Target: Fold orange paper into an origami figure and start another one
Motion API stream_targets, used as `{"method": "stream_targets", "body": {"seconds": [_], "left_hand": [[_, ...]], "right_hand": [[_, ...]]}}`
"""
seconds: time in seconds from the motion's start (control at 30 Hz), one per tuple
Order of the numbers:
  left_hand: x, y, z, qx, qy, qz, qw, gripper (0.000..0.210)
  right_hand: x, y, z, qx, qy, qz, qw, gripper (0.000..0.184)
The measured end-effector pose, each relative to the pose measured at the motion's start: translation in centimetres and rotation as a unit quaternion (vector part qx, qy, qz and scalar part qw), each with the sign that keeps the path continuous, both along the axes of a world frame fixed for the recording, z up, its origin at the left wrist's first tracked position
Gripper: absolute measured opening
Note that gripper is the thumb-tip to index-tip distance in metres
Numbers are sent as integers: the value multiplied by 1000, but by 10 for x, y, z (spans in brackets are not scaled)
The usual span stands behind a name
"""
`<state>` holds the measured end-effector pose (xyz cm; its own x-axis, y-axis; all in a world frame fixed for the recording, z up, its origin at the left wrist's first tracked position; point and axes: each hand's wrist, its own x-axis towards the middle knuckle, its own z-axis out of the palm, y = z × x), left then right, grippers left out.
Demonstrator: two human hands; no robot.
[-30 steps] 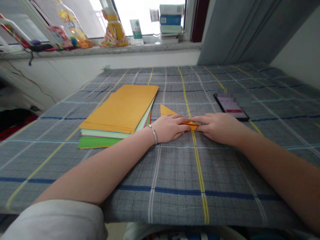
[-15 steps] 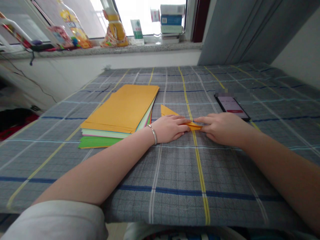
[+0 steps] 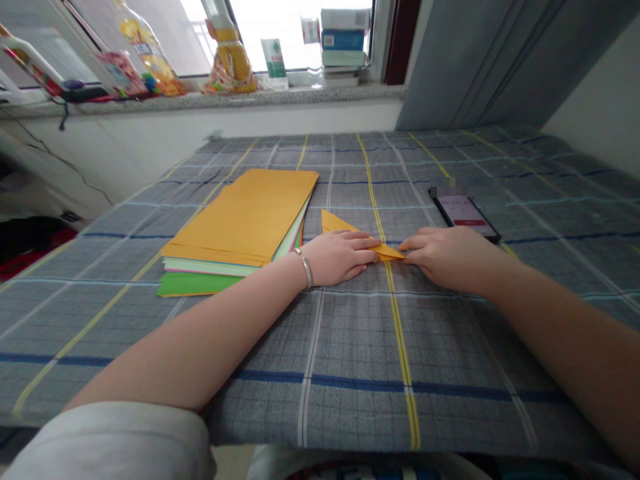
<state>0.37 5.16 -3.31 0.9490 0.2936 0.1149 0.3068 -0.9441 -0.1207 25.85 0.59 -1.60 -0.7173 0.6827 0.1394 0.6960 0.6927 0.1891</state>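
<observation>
A folded piece of orange paper (image 3: 387, 252) lies on the checked cloth, pointed at its right end, with a triangular flap standing out at the upper left. My left hand (image 3: 340, 257) rests flat across its middle, fingers stretched out and pressing it down, hiding much of the paper. At the pointed right tip, my right hand (image 3: 440, 257) has its thumb and fingers brought together on the paper's end; exactly how they grip it is partly hidden. A silver bracelet (image 3: 306, 268) circles my left wrist.
Left of my hands lies a stack of coloured paper (image 3: 245, 213), orange on top, with white and green edges below. A phone (image 3: 465, 213) lies at the right, just beyond my right hand. Bottles and boxes (image 3: 343, 40) stand on the windowsill (image 3: 300, 95).
My right hand has shifted slightly right, toward the paper's tip, uncovering more of it. The raised edge near the tip looks flatter. My left hand has barely moved.
</observation>
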Motion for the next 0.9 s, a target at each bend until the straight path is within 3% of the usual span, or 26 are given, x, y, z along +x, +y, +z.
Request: {"method": "stream_targets", "body": {"seconds": [0.1, 0.2, 0.37, 0.5, 0.7, 0.9], "left_hand": [[0, 0, 0, -13, 7, 4, 1000, 34], [0, 0, 1, -25, 10, 6, 1000, 34], [0, -2, -1, -23, -2, 0, 1000, 31], [1, -3, -3, -29, -34, 35, 998, 37], [4, -4, -4, -30, -49, 23, 998, 33], [13, -7, -9, -60, -61, 110, 990, 50]], "right_hand": [[0, 0, 4, -21, -54, 11, 998, 32], [3, 1, 6, -31, -46, -10, 998, 32], [7, 10, -2, -70, 58, -88, 992, 30], [3, 20, -11, -123, 171, -163, 964, 24], [-12, 20, -15, -155, 223, -229, 935, 20], [-20, 21, -19, -191, 214, -261, 922, 23]]}}
